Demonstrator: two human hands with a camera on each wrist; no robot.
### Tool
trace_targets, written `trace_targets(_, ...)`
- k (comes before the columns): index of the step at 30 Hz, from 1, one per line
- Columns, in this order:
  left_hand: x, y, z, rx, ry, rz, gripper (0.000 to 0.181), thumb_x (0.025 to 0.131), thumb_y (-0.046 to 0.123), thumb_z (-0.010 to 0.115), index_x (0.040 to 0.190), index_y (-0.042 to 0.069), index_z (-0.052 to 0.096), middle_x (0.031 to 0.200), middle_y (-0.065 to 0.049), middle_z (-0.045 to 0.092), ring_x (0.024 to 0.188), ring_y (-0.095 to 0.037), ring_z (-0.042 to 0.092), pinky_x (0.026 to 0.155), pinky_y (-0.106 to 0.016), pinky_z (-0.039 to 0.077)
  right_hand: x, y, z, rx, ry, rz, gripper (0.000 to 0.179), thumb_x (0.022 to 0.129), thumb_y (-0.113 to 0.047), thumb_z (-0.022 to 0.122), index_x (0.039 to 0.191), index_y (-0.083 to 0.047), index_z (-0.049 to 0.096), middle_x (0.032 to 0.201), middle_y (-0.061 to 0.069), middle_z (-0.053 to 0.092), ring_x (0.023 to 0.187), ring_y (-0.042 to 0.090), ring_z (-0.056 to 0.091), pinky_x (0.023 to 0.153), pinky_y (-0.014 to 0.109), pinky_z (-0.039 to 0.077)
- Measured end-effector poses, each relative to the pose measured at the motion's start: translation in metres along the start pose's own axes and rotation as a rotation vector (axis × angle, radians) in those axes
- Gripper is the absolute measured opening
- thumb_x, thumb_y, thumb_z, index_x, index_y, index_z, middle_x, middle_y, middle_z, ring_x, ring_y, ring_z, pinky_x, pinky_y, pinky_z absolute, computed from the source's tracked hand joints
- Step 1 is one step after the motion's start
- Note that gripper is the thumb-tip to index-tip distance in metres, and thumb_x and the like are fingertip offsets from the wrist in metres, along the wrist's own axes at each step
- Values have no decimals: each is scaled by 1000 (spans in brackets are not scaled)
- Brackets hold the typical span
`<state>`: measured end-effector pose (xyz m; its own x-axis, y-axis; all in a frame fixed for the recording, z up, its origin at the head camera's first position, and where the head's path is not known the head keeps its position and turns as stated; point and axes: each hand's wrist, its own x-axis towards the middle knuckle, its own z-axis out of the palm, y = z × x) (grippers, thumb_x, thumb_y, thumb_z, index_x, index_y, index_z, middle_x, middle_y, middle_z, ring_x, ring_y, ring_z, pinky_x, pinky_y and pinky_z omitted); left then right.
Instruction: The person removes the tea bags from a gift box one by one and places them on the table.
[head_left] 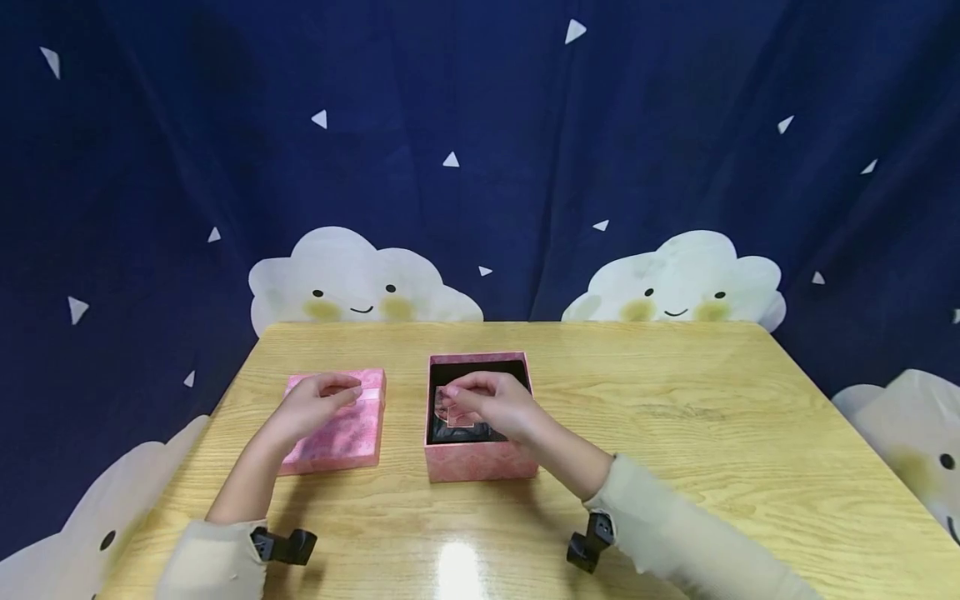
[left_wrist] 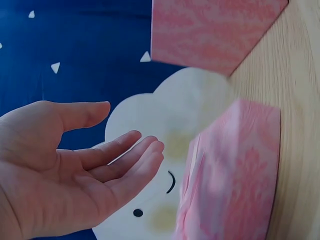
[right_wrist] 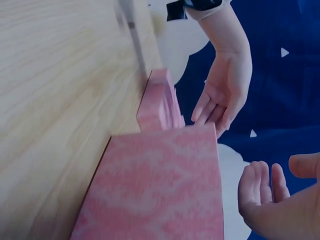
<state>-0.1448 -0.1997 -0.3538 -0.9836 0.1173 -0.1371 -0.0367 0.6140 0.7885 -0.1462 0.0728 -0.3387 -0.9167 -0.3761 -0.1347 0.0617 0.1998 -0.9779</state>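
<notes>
A pink patterned box (head_left: 482, 461) stands uncovered near the middle of the table, its inside black. Within it lies a dark packet with a pinkish square label (head_left: 460, 419), partly hidden by my right hand (head_left: 498, 406). That hand hovers over the box with its fingers loosely bent, and the right wrist view shows a gap between thumb and fingers with nothing held. To the left lies the pink lid (head_left: 341, 437) with a pale ribbon across it. My left hand (head_left: 313, 407) hangs above the lid, fingers relaxed and thumb apart in the left wrist view (left_wrist: 80, 165).
The light wood table (head_left: 675, 433) carries the box and lid, with a strip of bare wood between them. A dark blue curtain (head_left: 510, 108) with white triangles and smiling clouds hangs behind and at the sides. Each wrist wears a black camera mount (head_left: 285, 546).
</notes>
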Motion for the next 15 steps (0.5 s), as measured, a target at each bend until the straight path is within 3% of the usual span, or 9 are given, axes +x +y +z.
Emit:
trace_targets(7, 9, 7, 15, -142, -58, -5, 47, 98, 23, 52, 133, -7, 47, 136, -28, 51, 125, -38, 52, 109, -50, 47, 5, 6, -17, 3, 12, 51, 31, 96, -12, 56, 117, 9, 61, 113, 24, 67, 81, 11, 67, 88, 35, 62)
trace_targets(15, 20, 17, 30, -425, -164, -45, 49, 99, 19, 51, 137, -10, 38, 141, -29, 46, 130, -37, 50, 115, -44, 43, 10, 9, -32, 38, -47, 89, 34, 98, -10, 52, 122, 14, 55, 110, 22, 68, 82, 8, 67, 92, 35, 61)
